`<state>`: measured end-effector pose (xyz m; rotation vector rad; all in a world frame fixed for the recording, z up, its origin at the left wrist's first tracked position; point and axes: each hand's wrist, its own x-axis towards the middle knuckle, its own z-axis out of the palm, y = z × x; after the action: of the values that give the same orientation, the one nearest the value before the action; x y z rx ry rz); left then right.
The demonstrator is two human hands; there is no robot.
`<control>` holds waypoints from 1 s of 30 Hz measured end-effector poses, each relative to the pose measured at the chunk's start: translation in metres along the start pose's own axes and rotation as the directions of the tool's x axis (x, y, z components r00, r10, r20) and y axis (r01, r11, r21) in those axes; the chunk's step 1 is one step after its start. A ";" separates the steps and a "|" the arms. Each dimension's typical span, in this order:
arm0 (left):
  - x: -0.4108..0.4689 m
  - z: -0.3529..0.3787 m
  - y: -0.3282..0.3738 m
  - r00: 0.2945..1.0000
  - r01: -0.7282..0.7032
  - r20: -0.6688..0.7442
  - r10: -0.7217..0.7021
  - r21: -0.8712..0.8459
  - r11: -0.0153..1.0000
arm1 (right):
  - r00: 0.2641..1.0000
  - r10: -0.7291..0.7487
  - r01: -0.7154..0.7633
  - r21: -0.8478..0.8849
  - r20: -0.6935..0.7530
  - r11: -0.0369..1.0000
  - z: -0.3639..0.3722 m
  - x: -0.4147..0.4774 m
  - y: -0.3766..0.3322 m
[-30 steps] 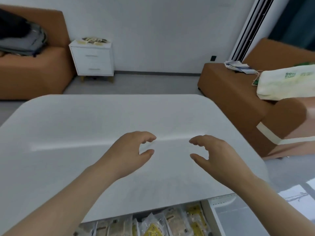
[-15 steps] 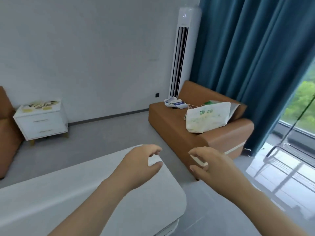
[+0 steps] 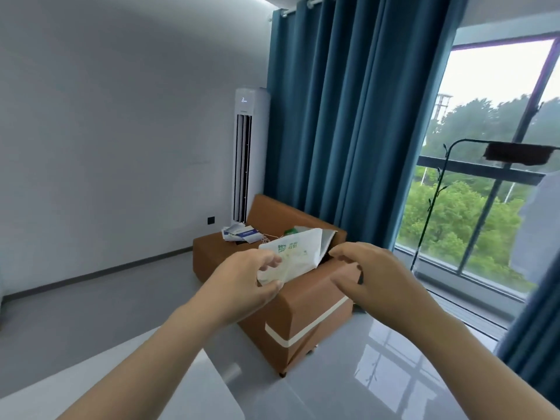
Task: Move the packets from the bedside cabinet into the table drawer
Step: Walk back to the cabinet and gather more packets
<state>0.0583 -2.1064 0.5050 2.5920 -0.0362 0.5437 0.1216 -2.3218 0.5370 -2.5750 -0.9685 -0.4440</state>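
Note:
My left hand and my right hand are held out in front of me at chest height, fingers loosely curled, with nothing in either. Only a rounded corner of the white table shows at the bottom left, under my left forearm. The packets, the bedside cabinet and the table drawer are all out of view.
An orange sofa stands just beyond my hands, with a white bag and papers on it. Behind it are a tall white air conditioner, blue curtains and a window. A black stand is at the right.
My view has swung right and upward, away from the table, drawer and cabinet, toward the sofa and window. Both hands keep the same loosely curled pose in front of me.

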 end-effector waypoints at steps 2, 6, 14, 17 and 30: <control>0.021 0.009 0.003 1.000 -0.024 -0.009 0.024 -0.011 1.000 | 1.000 0.002 -0.002 -0.010 -0.020 1.000 -0.002 0.011 0.017; 0.070 0.033 -0.003 0.998 -0.060 -0.032 0.059 -0.027 0.998 | 0.999 0.009 -0.010 -0.018 -0.032 1.000 0.007 0.044 0.051; 0.219 0.083 -0.039 0.995 -0.079 -0.065 0.073 -0.082 0.994 | 0.998 0.012 -0.014 -0.033 -0.054 0.999 0.036 0.168 0.143; 0.279 0.091 -0.060 0.995 -0.070 -0.077 0.064 -0.080 0.994 | 0.999 0.007 -0.008 -0.020 -0.051 1.000 0.047 0.229 0.171; 0.476 0.149 -0.155 0.989 0.095 -0.103 -0.104 -0.089 0.992 | 0.997 -0.075 0.075 0.122 -0.005 0.990 0.135 0.440 0.291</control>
<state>0.5706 -2.0055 0.4974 2.4646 0.1036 0.6302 0.6566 -2.2194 0.5338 -2.4361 -1.0611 -0.3916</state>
